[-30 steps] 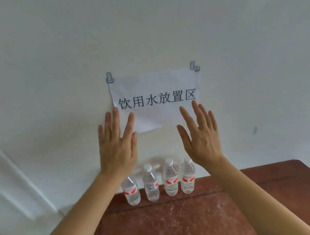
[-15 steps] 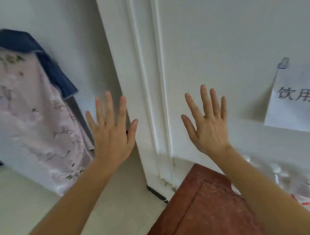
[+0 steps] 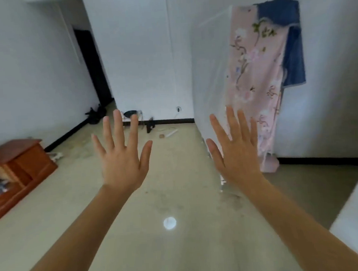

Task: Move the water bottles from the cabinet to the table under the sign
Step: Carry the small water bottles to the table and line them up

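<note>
Out in front of me, my left hand (image 3: 121, 160) and right hand (image 3: 238, 158) are raised side by side, backs toward me. The fingers are straight and spread, holding nothing and touching nothing.

No bottle shows anywhere in this view, so I cannot say where the bottles are. The table and the sign are not in sight either. Well off to the left of my left hand, low on the floor (image 3: 177, 188), stands a wooden cabinet (image 3: 27, 160). Something dark and something patterned show at its near end, too blurred to name. I take it for the cabinet of the task, though that is a guess. Just beyond my right hand a flowered pink cloth (image 3: 254, 77) hangs down. Below and between my wrists a pale round spot (image 3: 169, 223) lies on the floor.

How the bottles will handle I can judge from the task alone. A filled water bottle should be fairly weighty for its bulk, with thin plastic walls that give under a hard squeeze, and smooth enough to slip. I would wrap my fingers round the middle of the body, firmly but without crushing.

The long axis runs from base to cap. Which way any bottle points now I cannot tell, since none is in view. I would expect to carry each one cap up and set it down upright.
</note>
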A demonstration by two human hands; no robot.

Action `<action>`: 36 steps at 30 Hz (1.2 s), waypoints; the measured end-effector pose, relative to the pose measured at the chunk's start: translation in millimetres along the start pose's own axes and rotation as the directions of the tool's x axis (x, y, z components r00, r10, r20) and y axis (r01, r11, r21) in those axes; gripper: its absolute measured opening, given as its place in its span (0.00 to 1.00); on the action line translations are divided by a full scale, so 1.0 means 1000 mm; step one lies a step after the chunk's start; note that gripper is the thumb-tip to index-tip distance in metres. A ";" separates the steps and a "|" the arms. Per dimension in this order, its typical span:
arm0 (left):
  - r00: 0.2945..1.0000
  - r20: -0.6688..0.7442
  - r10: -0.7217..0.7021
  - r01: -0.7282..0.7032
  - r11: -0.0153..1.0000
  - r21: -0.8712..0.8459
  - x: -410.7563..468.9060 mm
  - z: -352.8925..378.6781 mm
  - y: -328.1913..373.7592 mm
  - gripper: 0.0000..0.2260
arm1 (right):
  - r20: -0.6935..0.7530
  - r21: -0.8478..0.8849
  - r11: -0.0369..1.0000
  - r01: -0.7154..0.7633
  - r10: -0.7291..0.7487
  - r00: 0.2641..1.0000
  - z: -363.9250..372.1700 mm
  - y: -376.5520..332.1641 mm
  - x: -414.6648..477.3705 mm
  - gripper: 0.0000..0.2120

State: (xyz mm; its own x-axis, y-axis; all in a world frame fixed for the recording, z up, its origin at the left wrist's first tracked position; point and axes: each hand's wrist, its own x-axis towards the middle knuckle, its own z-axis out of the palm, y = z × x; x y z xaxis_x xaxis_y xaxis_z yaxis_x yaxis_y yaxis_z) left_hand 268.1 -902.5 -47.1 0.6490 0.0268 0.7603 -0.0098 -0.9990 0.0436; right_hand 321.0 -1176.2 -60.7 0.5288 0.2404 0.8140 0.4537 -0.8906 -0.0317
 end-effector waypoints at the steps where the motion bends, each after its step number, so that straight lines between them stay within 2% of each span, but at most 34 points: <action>1: 0.997 -0.003 -0.081 0.081 0.995 0.054 -0.005 -0.010 -0.058 0.30 | -0.034 0.077 0.995 0.063 -0.060 0.998 0.031 -0.049 0.025 0.26; 5: 0.963 -0.016 -0.268 0.265 0.941 0.211 -0.015 -0.042 -0.206 0.30 | -0.063 0.251 0.949 0.188 -0.178 0.982 0.113 -0.183 0.084 0.25; 10: 0.877 -0.081 -0.473 0.464 0.793 0.395 -0.037 -0.092 -0.366 0.31 | -0.093 0.507 0.809 0.298 -0.293 0.952 0.194 -0.372 0.137 0.25; 15: 0.822 -0.182 -0.539 0.557 0.696 0.453 -0.053 -0.111 -0.465 0.31 | -0.117 0.628 0.680 0.379 -0.399 0.910 0.255 -0.494 0.176 0.26; 19: 0.754 -0.228 -0.616 0.640 0.611 0.467 -0.066 -0.093 -0.537 0.31 | -0.134 0.699 0.586 0.409 -0.454 0.881 0.315 -0.576 0.200 0.26; 25: 0.735 -0.218 -0.642 0.640 0.551 0.535 -0.027 -0.036 -0.678 0.30 | -0.212 0.724 0.504 0.471 -0.488 0.847 0.439 -0.676 0.262 0.26; 29: 0.718 -0.230 -0.657 0.652 0.519 0.554 0.037 -0.004 -0.781 0.30 | -0.238 0.737 0.467 0.488 -0.497 0.835 0.522 -0.739 0.332 0.26; 36: 0.701 -0.290 -0.651 0.672 0.468 0.574 0.069 0.003 -0.917 0.30 | -0.268 0.789 0.357 0.500 -0.532 0.803 0.603 -0.879 0.408 0.25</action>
State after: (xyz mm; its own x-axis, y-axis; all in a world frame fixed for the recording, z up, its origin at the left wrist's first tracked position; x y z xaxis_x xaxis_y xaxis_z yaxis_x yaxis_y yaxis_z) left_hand 324.5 15.4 -37.0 0.2407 0.6794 0.6932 0.8683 -0.4699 0.1591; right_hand 570.1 -62.2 -50.5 -0.0089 0.5631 0.8264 0.9924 0.1066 -0.0619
